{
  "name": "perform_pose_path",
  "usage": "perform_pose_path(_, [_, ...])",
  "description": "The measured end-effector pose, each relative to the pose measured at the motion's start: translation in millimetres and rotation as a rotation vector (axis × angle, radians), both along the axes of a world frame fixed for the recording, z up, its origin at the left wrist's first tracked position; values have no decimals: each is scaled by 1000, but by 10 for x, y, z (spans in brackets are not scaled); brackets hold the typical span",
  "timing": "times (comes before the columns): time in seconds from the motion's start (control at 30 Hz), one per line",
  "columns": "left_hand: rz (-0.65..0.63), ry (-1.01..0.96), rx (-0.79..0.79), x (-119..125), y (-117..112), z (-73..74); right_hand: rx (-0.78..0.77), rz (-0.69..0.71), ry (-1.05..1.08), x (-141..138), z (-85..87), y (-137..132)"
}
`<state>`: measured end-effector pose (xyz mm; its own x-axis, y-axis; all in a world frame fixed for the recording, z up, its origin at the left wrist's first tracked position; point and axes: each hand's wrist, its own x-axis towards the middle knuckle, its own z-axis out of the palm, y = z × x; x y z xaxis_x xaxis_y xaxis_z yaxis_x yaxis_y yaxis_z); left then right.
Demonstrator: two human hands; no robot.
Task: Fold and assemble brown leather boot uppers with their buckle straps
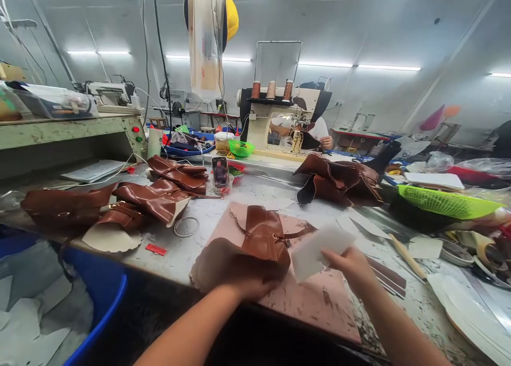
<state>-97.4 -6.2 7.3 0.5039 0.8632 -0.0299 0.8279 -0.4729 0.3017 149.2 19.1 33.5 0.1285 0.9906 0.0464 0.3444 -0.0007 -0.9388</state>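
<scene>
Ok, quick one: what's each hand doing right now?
Left hand: closed on the brown leather piece lying on the pink board.
Right hand: closed on a white sheet, pinched at its edge.

I see open tabletop [207,217] left of the pink mat [319,302], with only a thin ring [186,226] and a red tag [155,249] on it. Farther left, a leather heap [131,201] blocks the way. The brown leather piece [263,238] and the white sheet [319,251] fill the mat's middle. A second heap [339,182] closes the far right, and a wooden-handled tool [407,257] crowds the near right.
</scene>
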Motion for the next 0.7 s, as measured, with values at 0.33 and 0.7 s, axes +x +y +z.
perform_pose_path(0.33, [-156,72,215,38,-5,-103,-108,12,-673,-65,-361,-201])
perform_pose_path(0.7, [-8,107,107,323,-429,-378,-126,288,-651,111,26,-401])
